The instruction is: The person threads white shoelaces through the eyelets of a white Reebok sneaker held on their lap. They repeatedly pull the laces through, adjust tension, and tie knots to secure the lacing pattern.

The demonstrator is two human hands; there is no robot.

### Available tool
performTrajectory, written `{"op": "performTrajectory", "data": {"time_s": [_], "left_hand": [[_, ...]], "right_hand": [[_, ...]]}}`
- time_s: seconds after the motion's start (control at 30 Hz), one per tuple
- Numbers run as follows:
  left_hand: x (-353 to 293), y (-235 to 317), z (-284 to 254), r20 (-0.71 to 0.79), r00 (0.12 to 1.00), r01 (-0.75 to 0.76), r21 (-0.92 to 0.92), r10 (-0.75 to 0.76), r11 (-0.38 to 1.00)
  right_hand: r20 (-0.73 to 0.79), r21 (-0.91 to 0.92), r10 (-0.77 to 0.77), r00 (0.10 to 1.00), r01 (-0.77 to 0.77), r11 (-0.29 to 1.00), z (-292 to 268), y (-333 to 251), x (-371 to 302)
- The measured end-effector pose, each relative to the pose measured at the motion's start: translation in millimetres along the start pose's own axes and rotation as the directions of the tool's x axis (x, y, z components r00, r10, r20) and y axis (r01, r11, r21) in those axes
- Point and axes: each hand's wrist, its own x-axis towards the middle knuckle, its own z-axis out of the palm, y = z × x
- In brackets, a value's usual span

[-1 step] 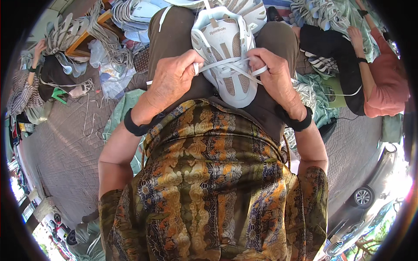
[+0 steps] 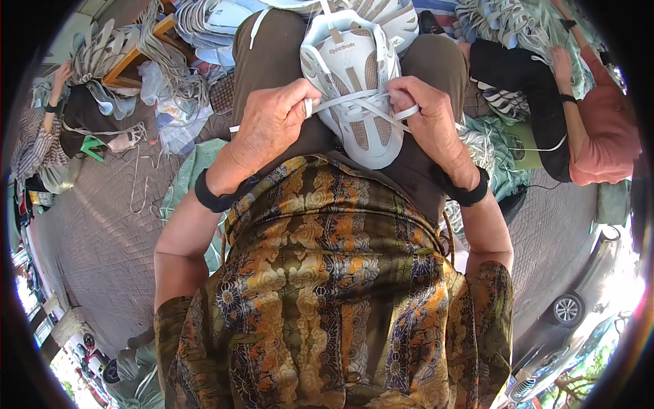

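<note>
A white and beige sneaker (image 2: 371, 148) rests between my thighs, its toe toward me and its opening facing away. White shoelace (image 2: 359, 111) crosses over its tongue in several rows. At the shoe's left side, my left hand (image 2: 269, 126) is closed in a pinch on one end of the lace. My right hand (image 2: 432, 119) pinches the other end at the right side, and a small loop of lace shows by its fingers. The lace is stretched between both hands across the shoe. My right fingertips are close against the shoe's side.
Another light shoe (image 2: 390, 20) lies beyond the sneaker. Stacked pale shoe parts (image 2: 218, 27) and hanging bundles of laces (image 2: 184, 82) are at the far left. Co-workers sit at both sides, one in a pink top (image 2: 606, 133). A parked car (image 2: 579, 300) stands at the right.
A hand of the co-worker on the right has shifted slightly. My hands, the lace and the sneaker look the same.
</note>
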Motion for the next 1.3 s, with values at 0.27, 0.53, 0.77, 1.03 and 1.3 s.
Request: {"op": "performTrajectory", "data": {"time_s": [0.27, 0.53, 0.77, 1.03, 1.3], "left_hand": [[2, -1, 2, -0.06, 0.995, 0.07, -0.186, -0.083, 0.98], [9, 5, 12, -0.042, 0.984, 0.155, -0.294, -0.175, 0.943], [6, -5, 21, -0.006, 0.992, 0.124, -0.235, -0.129, 0.964], [8, 1, 25, -0.069, 0.993, 0.08, -0.247, -0.099, 0.966], [6, -5, 30, -0.062, 0.992, 0.098, -0.201, -0.112, 0.975]], "right_hand": [[-0.104, -0.009, 0.115, 0.988, -0.116, 0.993, -5, -8, 3], [-0.129, -0.187, -0.025, 0.991, 0.001, 0.982, -2, -6, 12], [-0.055, -0.197, -0.046, 0.997, 0.034, 0.98, 0, -2, 13], [-0.016, -0.116, -0.059, 0.998, 0.057, 0.992, -4, -1, 17], [0.072, -0.16, -0.015, 0.997, 0.026, 0.987, -3, 2, 27]]}}
